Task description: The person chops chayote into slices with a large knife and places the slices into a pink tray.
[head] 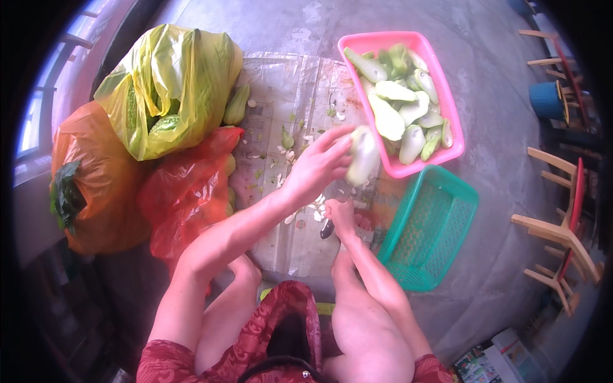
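My left hand (328, 155) is stretched forward and has its fingers on a cut chayote piece (363, 155), slightly blurred, beside the left wall of a pink plastic basket (452, 105). Many cut pale-green chayote pieces (385, 117) lie inside that basket. Nearer my body, my right hand (341, 215) is closed around a knife, whose black handle (327, 229) sticks out below the fist; its blade is hard to make out. White seeds and green scraps (289, 155) are scattered over the newspaper sheets (273, 191) on the floor under my hands.
An empty green plastic basket (431, 282) stands at right. Yellow (206, 62), orange (110, 191) and red (187, 191) plastic bags of vegetables stand at left. A whole chayote (237, 106) lies by the yellow bag. Wooden chair legs (550, 227) and a blue bucket (546, 100) are at far right.
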Available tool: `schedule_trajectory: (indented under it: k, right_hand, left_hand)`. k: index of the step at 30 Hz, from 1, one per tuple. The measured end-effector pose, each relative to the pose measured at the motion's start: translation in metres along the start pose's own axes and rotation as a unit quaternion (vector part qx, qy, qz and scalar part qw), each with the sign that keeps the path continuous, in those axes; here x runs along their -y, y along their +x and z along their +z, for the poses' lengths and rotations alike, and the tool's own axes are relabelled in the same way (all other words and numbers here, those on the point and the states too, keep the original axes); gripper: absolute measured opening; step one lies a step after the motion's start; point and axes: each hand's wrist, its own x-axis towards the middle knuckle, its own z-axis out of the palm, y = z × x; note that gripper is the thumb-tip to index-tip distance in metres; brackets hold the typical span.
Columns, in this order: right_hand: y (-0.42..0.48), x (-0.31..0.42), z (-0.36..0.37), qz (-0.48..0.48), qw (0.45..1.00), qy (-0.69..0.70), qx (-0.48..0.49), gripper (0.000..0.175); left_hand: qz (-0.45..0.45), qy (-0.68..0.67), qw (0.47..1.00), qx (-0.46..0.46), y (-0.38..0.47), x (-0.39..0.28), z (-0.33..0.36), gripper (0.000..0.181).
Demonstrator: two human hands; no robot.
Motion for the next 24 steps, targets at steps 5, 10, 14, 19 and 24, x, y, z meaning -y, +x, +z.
schedule_trajectory:
  k: [5,10,14,19,24]
  right_hand:
    - [0.003,-0.009,-0.003,-0.030,0.997,-0.064,-0.022,0.020]
    - [-0.001,0.003,0.004,0.002,0.999,0.007,-0.051,0.019]
    - [-0.002,0.001,0.007,0.019,1.000,0.004,-0.019,0.021]
    - [0.000,0.002,0.010,0.017,0.999,-0.020,-0.018,0.022]
    - [-0.015,0.020,0.020,-0.013,0.999,-0.040,-0.027,0.025]
  left_hand:
    - [0.181,0.108,0.978,0.001,0.035,-0.018,-0.022,0.046]
    - [0.079,0.582,0.799,-0.130,0.034,0.025,-0.119,0.045]
    - [0.086,0.641,0.747,-0.153,0.014,0.083,-0.144,0.046]
    - [0.075,0.569,0.809,-0.128,0.008,0.096,-0.124,0.038]
    - [0.072,0.277,0.950,-0.123,0.014,0.113,-0.149,0.039]
